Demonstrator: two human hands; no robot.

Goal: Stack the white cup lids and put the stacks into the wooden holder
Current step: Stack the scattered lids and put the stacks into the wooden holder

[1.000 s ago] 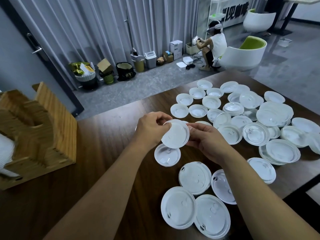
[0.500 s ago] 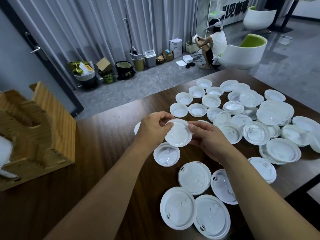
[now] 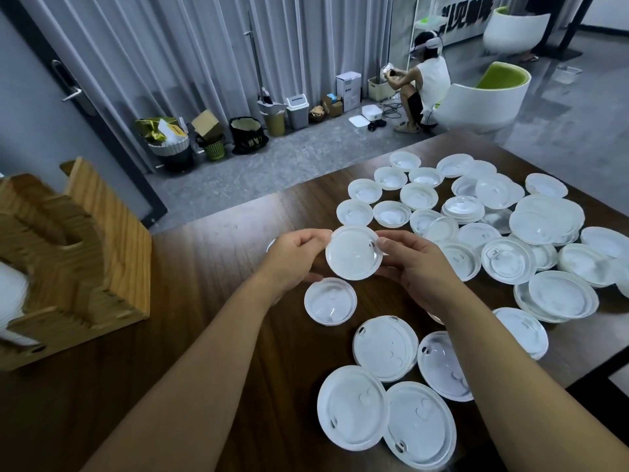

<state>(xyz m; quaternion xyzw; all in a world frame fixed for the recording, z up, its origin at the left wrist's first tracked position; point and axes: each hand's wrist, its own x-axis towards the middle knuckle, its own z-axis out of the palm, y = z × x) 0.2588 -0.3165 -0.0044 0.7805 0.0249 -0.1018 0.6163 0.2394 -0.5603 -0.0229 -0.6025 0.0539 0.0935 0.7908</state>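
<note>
Across the right half of the dark wooden tabletop [image 3: 211,335] lie many loose white cup lids [image 3: 507,260], some overlapping or already in short stacks, spreading from the far edge toward the near right corner; larger lids [image 3: 352,407] sit nearest the person, just beside the right forearm. One small lid [image 3: 330,301] lies flat directly below the hands. At the left edge stands the wooden holder [image 3: 102,253], with white lids [image 3: 12,301] partly visible in its near slot; a bare stretch of tabletop separates it from the hands and the lid pile. Beyond the far edge are grey floor, bins and boxes along a curtain [image 3: 204,63], and a seated person [image 3: 429,83] beside a white chair [image 3: 483,100]. Raised above the tabletop, a held lid [image 3: 354,253] is tilted toward the camera, showing one round face. The left hand [image 3: 294,260] pinches its left rim with curled fingers and thumb; the right hand [image 3: 413,264] grips its right rim likewise.
</note>
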